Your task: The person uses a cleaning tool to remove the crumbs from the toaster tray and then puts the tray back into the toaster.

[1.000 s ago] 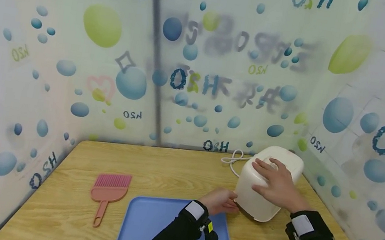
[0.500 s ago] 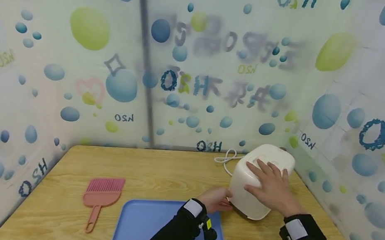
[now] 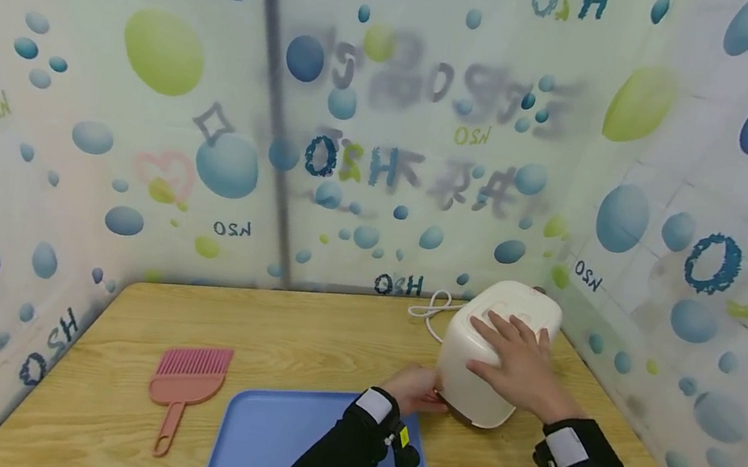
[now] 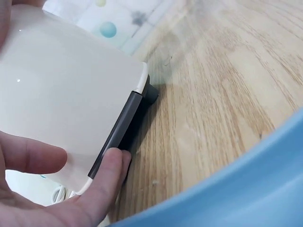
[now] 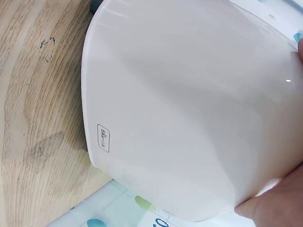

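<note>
A white boxy appliance [image 3: 468,383] with a black base [image 4: 120,130] stands tilted on the wooden table [image 3: 299,332] at the back right. My left hand [image 3: 418,392] holds its lower left edge. In the left wrist view the thumb lies against the black base and a finger [image 4: 35,158] lies on the white side [image 4: 61,94]. My right hand [image 3: 518,363] lies flat on the upper face with fingers spread. The right wrist view is filled by the white shell [image 5: 180,109], with part of that hand [image 5: 279,208] at its edge.
The appliance's white cord [image 3: 431,312] lies coiled behind it by the back wall. A blue tray [image 3: 281,447] sits at the table's front middle under my left forearm. A pink comb-like scoop [image 3: 185,379] lies to the left. Patterned sheet walls close in three sides.
The view has drifted slightly, so everything sits a little further left in frame. Both hands keep their places on the appliance.
</note>
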### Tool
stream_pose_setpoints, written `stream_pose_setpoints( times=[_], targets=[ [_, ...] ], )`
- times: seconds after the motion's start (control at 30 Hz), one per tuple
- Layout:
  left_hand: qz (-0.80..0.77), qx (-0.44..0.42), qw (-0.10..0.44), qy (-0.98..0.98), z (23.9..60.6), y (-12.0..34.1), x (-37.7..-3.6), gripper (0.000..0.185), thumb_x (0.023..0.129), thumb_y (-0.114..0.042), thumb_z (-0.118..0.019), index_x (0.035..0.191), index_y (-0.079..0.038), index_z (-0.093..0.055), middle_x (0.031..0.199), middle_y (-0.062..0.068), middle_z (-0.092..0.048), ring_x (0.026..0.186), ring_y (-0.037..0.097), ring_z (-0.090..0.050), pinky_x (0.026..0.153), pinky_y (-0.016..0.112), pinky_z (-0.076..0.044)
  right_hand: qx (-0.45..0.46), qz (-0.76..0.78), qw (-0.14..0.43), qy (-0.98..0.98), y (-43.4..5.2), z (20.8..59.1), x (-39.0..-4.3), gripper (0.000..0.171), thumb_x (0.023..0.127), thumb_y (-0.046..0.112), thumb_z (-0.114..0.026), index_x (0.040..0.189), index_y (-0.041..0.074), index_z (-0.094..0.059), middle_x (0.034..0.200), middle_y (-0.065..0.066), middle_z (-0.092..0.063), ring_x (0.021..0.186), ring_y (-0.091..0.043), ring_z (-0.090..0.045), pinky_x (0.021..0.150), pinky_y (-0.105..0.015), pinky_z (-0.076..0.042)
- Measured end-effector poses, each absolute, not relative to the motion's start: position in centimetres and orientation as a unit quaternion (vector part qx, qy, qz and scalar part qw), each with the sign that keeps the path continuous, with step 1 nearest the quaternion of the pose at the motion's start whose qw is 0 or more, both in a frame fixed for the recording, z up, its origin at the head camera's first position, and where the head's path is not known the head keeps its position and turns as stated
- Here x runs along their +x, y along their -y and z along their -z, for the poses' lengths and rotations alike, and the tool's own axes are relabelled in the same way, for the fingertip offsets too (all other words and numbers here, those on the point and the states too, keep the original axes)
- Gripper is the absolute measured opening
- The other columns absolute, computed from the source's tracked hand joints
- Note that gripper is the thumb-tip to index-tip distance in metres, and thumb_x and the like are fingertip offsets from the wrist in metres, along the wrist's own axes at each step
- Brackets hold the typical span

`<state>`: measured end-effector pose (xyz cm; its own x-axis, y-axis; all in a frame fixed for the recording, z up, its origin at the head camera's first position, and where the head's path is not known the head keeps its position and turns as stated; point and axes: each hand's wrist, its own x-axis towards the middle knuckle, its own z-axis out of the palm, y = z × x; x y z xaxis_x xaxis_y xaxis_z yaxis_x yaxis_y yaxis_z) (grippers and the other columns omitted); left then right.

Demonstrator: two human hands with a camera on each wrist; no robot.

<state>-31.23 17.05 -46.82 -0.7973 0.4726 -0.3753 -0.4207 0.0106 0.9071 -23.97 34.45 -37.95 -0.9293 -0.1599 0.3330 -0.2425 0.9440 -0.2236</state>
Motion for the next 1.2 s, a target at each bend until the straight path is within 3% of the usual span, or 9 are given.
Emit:
stream_pose_setpoints(
  times=[0.33, 0.67, 0.93, 1.2],
  targets=[
    [-0.701, 0.024, 0.319, -0.637, 47.2, -17.5, -31.2, 0.024, 0.082, 0.010, -0.054, 0.099, 0.001, -0.068, 0.081, 0.010, -0.065, 0.066, 0.017, -0.062, 0.083, 0.038, -0.060, 0.107, -0.137, 0.161, 0.971, -34.2, 37.6, -23.7, 0.064, 0.093, 0.037, -0.072, 0.148, 0.010, -0.052, 0.154, -0.025, -0.041, 0.141, -0.055, -0.026, 0.106, -0.083, -0.005],
    [-0.697, 0.028, 0.305, -0.649, 47.2, -17.9, -30.7, 0.027, 0.092, 0.010, -0.054, 0.117, 0.002, -0.055, 0.082, 0.009, -0.055, 0.071, 0.020, -0.057, 0.088, 0.042, -0.058, 0.104, -0.141, 0.159, 0.972, -34.5, 37.6, -23.8, 0.065, 0.094, 0.039, -0.071, 0.149, 0.011, -0.051, 0.155, -0.024, -0.041, 0.142, -0.055, -0.026, 0.106, -0.082, -0.004],
    [-0.675, 0.033, 0.273, -0.685, 47.1, -18.3, -30.1, 0.020, 0.097, 0.010, -0.049, 0.115, 0.005, -0.058, 0.076, 0.007, -0.052, 0.063, 0.017, -0.056, 0.085, 0.040, -0.060, 0.099, -0.141, 0.153, 0.973, -34.6, 37.8, -23.9, 0.065, 0.094, 0.038, -0.070, 0.149, 0.010, -0.050, 0.156, -0.024, -0.040, 0.143, -0.055, -0.024, 0.106, -0.082, -0.004],
    [-0.660, 0.020, 0.244, -0.710, 46.9, -18.5, -29.8, 0.012, 0.098, 0.007, -0.050, 0.098, 0.002, -0.061, 0.070, 0.007, -0.053, 0.055, 0.015, -0.058, 0.073, 0.035, -0.062, 0.091, -0.145, 0.138, 0.976, -34.4, 37.6, -23.8, 0.066, 0.094, 0.038, -0.070, 0.150, 0.011, -0.049, 0.156, -0.025, -0.038, 0.144, -0.055, -0.022, 0.107, -0.082, -0.002]
  ],
)
